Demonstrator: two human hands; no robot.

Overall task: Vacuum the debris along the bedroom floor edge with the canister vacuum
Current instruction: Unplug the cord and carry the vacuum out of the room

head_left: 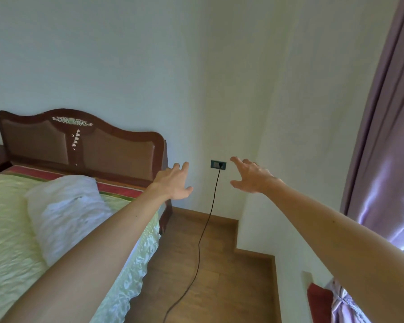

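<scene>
Black cord [210, 210], thin and limp, is running from the socket [218, 164] down the wall [126, 54] and across the floor [219, 264] toward the bottom edge of the view. Plug is sitting in the socket.

Canister vacuum: not showing in frame; prob. sitting at the cord's far end, out of view. Debris: none resolving along the floor edge.

Hand status:
- L hand [175, 183]: reaching fwd at arm's length, fingers spread wide, holding nothing.
- R hand [251, 177]: same, fingers spread and slightly bent, holding nothing.
- Socket is showing between the two hands; neither hand is touching it or the cord.

Handling (est.):
- Canister is likely behaving as a rigid, fairly heavy shell; lift by carry handle, otherwise tow via hose.
- Wand is likely handling stiff and light; grip at its handle end.
- Cord is handling slack and light, and may be snagging at the bed corner; grasp by plug body, not the cable.

Materials/shapes:
- Floor: smooth brown wood planks w/ matching skirting [254, 251].
- Wall: matt, pale.
- Headboard [79, 141]: dark glossy wood, arched top, padded panels, pale inlay.
- Bedspread [7, 229]: crinkled yellow-green fabric w/ sheen.
- Pillow [65, 213]: white, soft, rumpled.
- Curtain [387, 159]: purple, hanging in long shiny folds.
</scene>
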